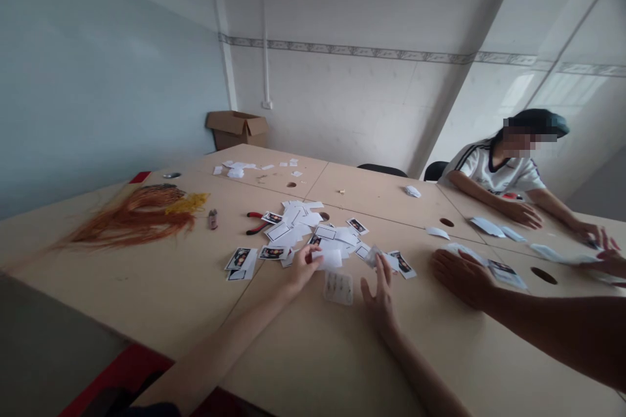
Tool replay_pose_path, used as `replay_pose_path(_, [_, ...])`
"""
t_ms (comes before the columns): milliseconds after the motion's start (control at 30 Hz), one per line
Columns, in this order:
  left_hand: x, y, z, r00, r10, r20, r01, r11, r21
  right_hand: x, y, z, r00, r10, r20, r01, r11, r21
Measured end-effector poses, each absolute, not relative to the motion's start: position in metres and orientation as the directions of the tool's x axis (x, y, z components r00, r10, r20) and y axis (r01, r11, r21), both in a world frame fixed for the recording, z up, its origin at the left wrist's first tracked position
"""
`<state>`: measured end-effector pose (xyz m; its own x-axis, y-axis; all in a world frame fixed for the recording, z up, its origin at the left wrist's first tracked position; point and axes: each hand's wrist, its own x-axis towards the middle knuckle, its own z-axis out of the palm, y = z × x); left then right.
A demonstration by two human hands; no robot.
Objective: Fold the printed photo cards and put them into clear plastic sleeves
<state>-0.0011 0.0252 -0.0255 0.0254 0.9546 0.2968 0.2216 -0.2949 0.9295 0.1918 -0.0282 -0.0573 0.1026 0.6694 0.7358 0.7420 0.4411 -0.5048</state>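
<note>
My left hand [304, 268] pinches a white, slightly see-through slip [329, 258] between thumb and fingers, above the near edge of a card pile. My right hand [380, 296] has its thumb spread away and its fingers stretched out, the tips touching a clear plastic packet [372, 256]. Between the hands lies a small clear plastic case [338, 288] with several tiny items in it, too small to name. Behind it is a loose heap of white cards [293, 225], some with black frames. Printed photo cards [403, 264] lie around the heap.
Pliers with red and black handles [255, 223] lie left of the heap, then a lighter-like item [212, 219] and brown and yellow hair-like strands [141, 218]. A co-worker's hand [462, 273] rests on packets at right; another person [508, 172] sits beyond. The table has round holes [544, 275].
</note>
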Motion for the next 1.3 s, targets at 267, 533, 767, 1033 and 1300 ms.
replay_pose_path(267, [-0.005,0.018,-0.009,0.002,0.884,0.468,0.318,-0.444,0.838,0.185,-0.04,-0.049,-0.064,0.677,0.733,0.746,0.52,-0.415])
replay_pose_path(533, [0.017,-0.007,-0.001,0.382,0.906,0.18,-0.077,-0.163,0.984,0.186,-0.04,-0.04,-0.338,0.611,0.716,0.782,0.605,-0.148])
replay_pose_path(767, [0.014,-0.002,-0.001,0.494,0.869,0.002,-0.416,0.234,0.879,0.183,-0.045,-0.025,-0.548,0.584,0.599,0.725,0.689,-0.009])
replay_pose_path(1033, [0.011,0.001,0.002,0.492,0.87,-0.043,-0.452,0.297,0.841,0.184,-0.044,-0.024,-0.574,0.559,0.599,0.72,0.693,0.044])
replay_pose_path(1300, [0.008,0.002,0.002,0.526,0.849,-0.053,-0.41,0.308,0.858,0.184,-0.045,-0.024,-0.582,0.55,0.599,0.702,0.711,0.029])
